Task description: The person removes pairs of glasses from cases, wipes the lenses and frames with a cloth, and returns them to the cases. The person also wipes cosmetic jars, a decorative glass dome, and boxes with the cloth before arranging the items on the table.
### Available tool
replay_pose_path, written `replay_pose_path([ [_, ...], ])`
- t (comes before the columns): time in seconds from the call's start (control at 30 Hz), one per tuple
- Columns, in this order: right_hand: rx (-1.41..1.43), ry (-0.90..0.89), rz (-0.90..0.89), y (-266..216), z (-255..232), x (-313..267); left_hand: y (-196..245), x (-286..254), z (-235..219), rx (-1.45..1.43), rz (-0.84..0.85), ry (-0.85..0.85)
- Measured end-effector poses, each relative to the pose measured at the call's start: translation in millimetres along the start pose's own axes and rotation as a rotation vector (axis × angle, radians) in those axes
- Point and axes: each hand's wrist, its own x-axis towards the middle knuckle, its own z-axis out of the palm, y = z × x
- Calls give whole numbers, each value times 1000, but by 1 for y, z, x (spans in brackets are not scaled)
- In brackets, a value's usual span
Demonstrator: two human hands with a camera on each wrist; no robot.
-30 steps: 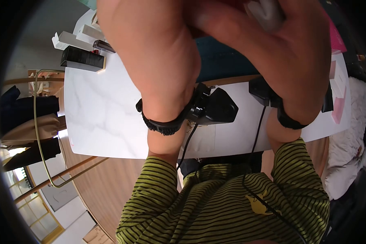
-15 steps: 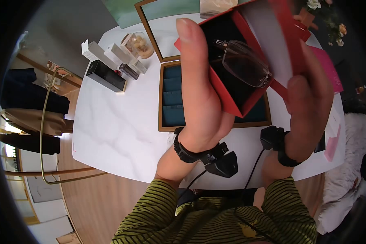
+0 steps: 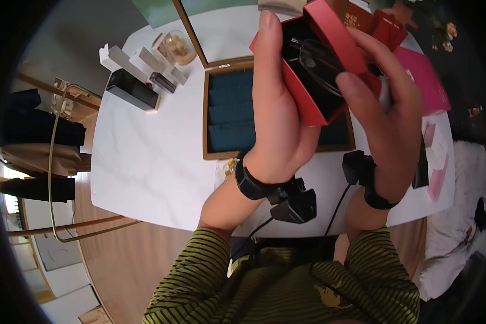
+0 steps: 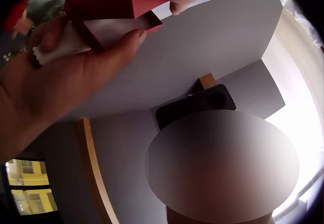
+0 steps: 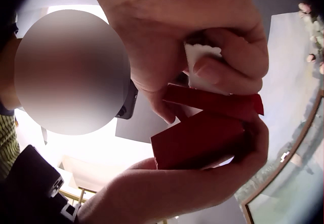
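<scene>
In the head view a red glasses case (image 3: 302, 92) with a dark lining is held above the table. A pair of eyeglasses (image 3: 314, 62) lies inside it, partly hidden by the lid (image 3: 329, 27). My left hand (image 3: 279, 113) grips the case from the left and beneath, thumb along its side. The right hand (image 3: 389, 127) holds the tilted lid between thumb and fingers. Tucked in the right hand's curled fingers is a white cloth (image 5: 198, 64) with a scalloped edge, seen in the right wrist view.
Behind the hands stands a wooden-framed case (image 3: 216, 155) with teal compartments, its lid raised. A black box (image 3: 130, 89), white cartons (image 3: 116, 58) and a clear round container (image 3: 178, 47) are at the back left. To the right lie red booklets (image 3: 389, 31) and a pink bag (image 3: 424, 81).
The hands have come down from close to the camera, bringing the red case into view. Over the last half second the lid has swung nearer the case, covering more of the eyeglasses.
</scene>
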Motion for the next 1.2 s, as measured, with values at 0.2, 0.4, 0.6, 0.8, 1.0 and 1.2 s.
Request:
replay_pose_path([
  [0.2, 25, -210, 383, 7, -24, -84, -46, -81, -26, 406, -154, 206],
  [0.4, 250, -192, 727, 24, -28, -168, -77, -162, -65, 469, -381, 415],
  [0.6, 95, -82, 954, 52, -33, -206, -84, -199, -88, 862, -266, 392],
  [0.8, 248, 41, 892, 74, -30, -217, -65, -207, -81, 1110, -377, 383],
  [1.0, 0, 222, 740, 85, -24, -229, -49, -209, -70, 1623, -310, 176],
  [1.2, 7, 423, 667, 88, -21, -236, -35, -207, -69, 1868, -233, 72],
])
